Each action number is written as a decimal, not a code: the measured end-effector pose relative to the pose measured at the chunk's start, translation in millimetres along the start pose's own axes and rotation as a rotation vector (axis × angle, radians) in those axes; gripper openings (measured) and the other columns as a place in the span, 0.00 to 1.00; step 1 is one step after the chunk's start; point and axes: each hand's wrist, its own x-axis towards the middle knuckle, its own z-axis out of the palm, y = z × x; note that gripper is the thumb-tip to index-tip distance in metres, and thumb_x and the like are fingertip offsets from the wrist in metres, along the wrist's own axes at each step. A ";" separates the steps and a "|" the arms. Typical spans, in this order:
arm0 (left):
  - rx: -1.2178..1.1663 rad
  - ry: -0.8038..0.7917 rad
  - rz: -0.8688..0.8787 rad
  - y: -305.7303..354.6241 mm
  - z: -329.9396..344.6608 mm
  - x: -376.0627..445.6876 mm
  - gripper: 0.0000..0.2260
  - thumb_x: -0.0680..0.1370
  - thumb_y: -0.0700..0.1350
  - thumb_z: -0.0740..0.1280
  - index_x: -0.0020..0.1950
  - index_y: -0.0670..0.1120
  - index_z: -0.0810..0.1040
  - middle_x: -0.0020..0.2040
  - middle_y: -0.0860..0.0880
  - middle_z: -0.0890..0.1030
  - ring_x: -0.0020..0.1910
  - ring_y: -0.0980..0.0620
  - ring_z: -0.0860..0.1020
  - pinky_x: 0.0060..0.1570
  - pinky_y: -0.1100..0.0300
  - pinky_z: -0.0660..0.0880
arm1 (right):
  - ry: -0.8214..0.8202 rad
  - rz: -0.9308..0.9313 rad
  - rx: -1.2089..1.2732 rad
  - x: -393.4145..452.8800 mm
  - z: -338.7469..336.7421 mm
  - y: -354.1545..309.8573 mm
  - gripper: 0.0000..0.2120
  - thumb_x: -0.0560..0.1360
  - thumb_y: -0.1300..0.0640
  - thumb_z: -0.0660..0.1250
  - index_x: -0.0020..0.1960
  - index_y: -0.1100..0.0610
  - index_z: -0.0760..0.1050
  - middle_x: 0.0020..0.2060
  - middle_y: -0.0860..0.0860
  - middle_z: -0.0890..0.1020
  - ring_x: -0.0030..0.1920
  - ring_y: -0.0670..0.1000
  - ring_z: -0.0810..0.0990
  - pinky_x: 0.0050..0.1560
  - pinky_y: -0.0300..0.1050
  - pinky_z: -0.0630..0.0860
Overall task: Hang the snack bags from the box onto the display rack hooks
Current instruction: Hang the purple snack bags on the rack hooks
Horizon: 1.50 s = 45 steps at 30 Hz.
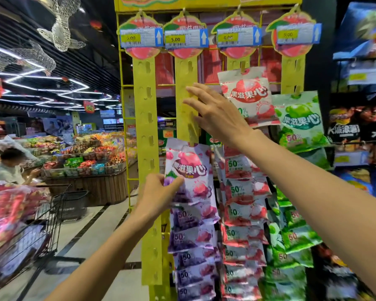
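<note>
A purple bag [188, 170] is pinched by the left hand [159, 192] to steady it — the right hand [215, 114], fingers spread and empty, is pressed against the yellow strip [186, 79] just above.

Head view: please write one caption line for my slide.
Left hand holds a purple snack bag at the yellow strip; right hand steadies it.

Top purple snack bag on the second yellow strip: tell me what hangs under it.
Under the top purple snack bag, held by the left hand, more purple bags overlap down the yellow hanging strip. The strip's lower hooks are covered.

Head view — close, facing rack [147, 148]
</note>
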 end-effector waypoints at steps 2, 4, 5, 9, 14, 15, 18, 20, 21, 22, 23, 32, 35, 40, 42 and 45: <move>0.244 0.098 0.111 -5.7 -3.8 -14.8 0.14 0.76 0.51 0.67 0.43 0.40 0.80 0.41 0.42 0.83 0.41 0.46 0.82 0.46 0.50 0.79 | 0.048 0.013 0.022 -22.9 -2.2 -8.4 0.18 0.70 0.64 0.68 0.59 0.64 0.76 0.63 0.61 0.75 0.65 0.61 0.73 0.61 0.54 0.73; 0.485 0.235 0.193 -9.4 -5.2 -30.1 0.15 0.77 0.53 0.65 0.53 0.42 0.79 0.50 0.43 0.83 0.49 0.44 0.80 0.48 0.52 0.75 | 0.072 0.018 0.043 -52.8 -3.0 -17.7 0.18 0.70 0.65 0.67 0.59 0.64 0.76 0.63 0.61 0.76 0.65 0.60 0.73 0.65 0.50 0.69; 0.571 0.287 0.237 -10.5 -5.4 -36.4 0.16 0.77 0.53 0.64 0.56 0.42 0.78 0.52 0.43 0.82 0.51 0.43 0.79 0.48 0.51 0.74 | 0.070 0.026 0.060 -69.0 -3.1 -22.6 0.18 0.71 0.65 0.66 0.60 0.65 0.75 0.63 0.61 0.75 0.65 0.60 0.72 0.66 0.49 0.67; 0.824 0.344 0.524 -28.7 3.3 -44.9 0.18 0.77 0.48 0.62 0.60 0.36 0.73 0.59 0.37 0.76 0.58 0.38 0.74 0.54 0.47 0.72 | 0.004 0.109 0.122 -138.5 -1.7 -43.1 0.16 0.76 0.63 0.62 0.64 0.64 0.73 0.66 0.60 0.73 0.68 0.59 0.70 0.67 0.50 0.67; 1.001 0.263 0.688 -78.0 31.7 -60.7 0.20 0.78 0.44 0.60 0.66 0.34 0.69 0.68 0.34 0.70 0.64 0.35 0.71 0.64 0.43 0.68 | -0.122 0.183 0.156 -233.8 5.9 -67.1 0.17 0.76 0.62 0.60 0.64 0.65 0.72 0.64 0.60 0.74 0.66 0.58 0.70 0.66 0.49 0.66; 1.016 0.234 0.689 -91.7 39.1 -66.0 0.20 0.77 0.43 0.61 0.66 0.34 0.69 0.68 0.34 0.70 0.65 0.35 0.71 0.64 0.42 0.67 | -0.153 0.204 0.163 -254.2 9.6 -71.4 0.17 0.76 0.62 0.61 0.64 0.65 0.72 0.64 0.60 0.74 0.66 0.59 0.70 0.66 0.49 0.66; 1.039 0.155 0.699 -137.4 64.3 -86.5 0.19 0.77 0.39 0.62 0.65 0.33 0.70 0.68 0.34 0.70 0.64 0.35 0.72 0.63 0.42 0.68 | -0.240 0.266 0.210 -316.9 20.9 -86.5 0.17 0.76 0.63 0.63 0.64 0.66 0.72 0.63 0.61 0.75 0.65 0.59 0.71 0.66 0.51 0.68; 1.055 0.087 0.706 -171.5 82.2 -104.2 0.18 0.77 0.39 0.61 0.65 0.33 0.71 0.67 0.35 0.71 0.64 0.36 0.72 0.63 0.43 0.68 | -0.297 0.307 0.253 -357.4 28.2 -99.9 0.17 0.76 0.62 0.63 0.64 0.66 0.72 0.63 0.61 0.75 0.66 0.59 0.72 0.66 0.51 0.69; 1.057 0.050 0.703 -189.8 91.7 -113.7 0.17 0.77 0.38 0.61 0.64 0.33 0.71 0.67 0.35 0.71 0.64 0.36 0.72 0.62 0.44 0.68 | -0.328 0.327 0.268 -377.4 32.8 -107.7 0.17 0.77 0.62 0.61 0.64 0.66 0.72 0.64 0.60 0.74 0.66 0.59 0.71 0.67 0.51 0.69; 1.056 0.010 0.687 -209.5 101.4 -123.2 0.17 0.77 0.38 0.61 0.64 0.33 0.72 0.67 0.35 0.72 0.64 0.37 0.73 0.62 0.45 0.68 | -0.361 0.348 0.280 -398.3 38.5 -116.0 0.17 0.77 0.60 0.60 0.64 0.66 0.72 0.64 0.60 0.74 0.66 0.58 0.70 0.67 0.50 0.67; 1.048 -0.029 0.664 -230.2 111.8 -133.4 0.17 0.77 0.38 0.61 0.63 0.33 0.72 0.67 0.36 0.72 0.63 0.38 0.73 0.62 0.45 0.69 | -0.399 0.370 0.291 -419.9 45.5 -125.2 0.18 0.78 0.59 0.58 0.64 0.66 0.73 0.64 0.60 0.75 0.66 0.57 0.70 0.67 0.48 0.66; 0.945 -0.358 0.294 -450.8 214.9 -240.9 0.20 0.73 0.42 0.58 0.61 0.33 0.73 0.60 0.35 0.77 0.56 0.37 0.77 0.57 0.48 0.68 | -0.778 0.673 0.493 -644.2 118.5 -249.5 0.19 0.74 0.59 0.57 0.58 0.69 0.75 0.56 0.64 0.78 0.58 0.62 0.76 0.63 0.48 0.63; 0.898 -0.454 0.167 -534.4 250.8 -286.8 0.17 0.73 0.43 0.57 0.57 0.34 0.74 0.54 0.35 0.78 0.51 0.36 0.78 0.52 0.48 0.69 | -0.897 0.779 0.507 -725.5 141.2 -313.2 0.20 0.74 0.58 0.55 0.57 0.70 0.75 0.52 0.65 0.79 0.55 0.62 0.75 0.59 0.49 0.66; 0.827 -0.581 -0.074 -668.3 299.3 -373.9 0.14 0.76 0.41 0.57 0.55 0.34 0.75 0.49 0.34 0.78 0.47 0.34 0.77 0.46 0.47 0.74 | -1.089 1.042 0.673 -846.6 172.6 -424.7 0.15 0.78 0.67 0.60 0.64 0.68 0.71 0.63 0.64 0.73 0.64 0.56 0.70 0.66 0.37 0.62; 0.787 -0.620 -0.153 -709.2 316.7 -407.0 0.11 0.77 0.38 0.61 0.55 0.33 0.74 0.50 0.33 0.78 0.48 0.33 0.76 0.46 0.46 0.73 | -1.181 1.100 0.662 -887.7 185.8 -465.6 0.15 0.79 0.64 0.59 0.65 0.64 0.71 0.63 0.61 0.73 0.65 0.58 0.70 0.65 0.45 0.65; 0.744 -0.651 -0.345 -765.5 344.1 -452.4 0.12 0.78 0.39 0.61 0.60 0.36 0.71 0.56 0.35 0.76 0.54 0.35 0.74 0.50 0.46 0.71 | -1.250 1.170 0.662 -941.8 206.8 -523.2 0.14 0.78 0.65 0.59 0.63 0.64 0.72 0.61 0.60 0.75 0.62 0.58 0.72 0.61 0.46 0.68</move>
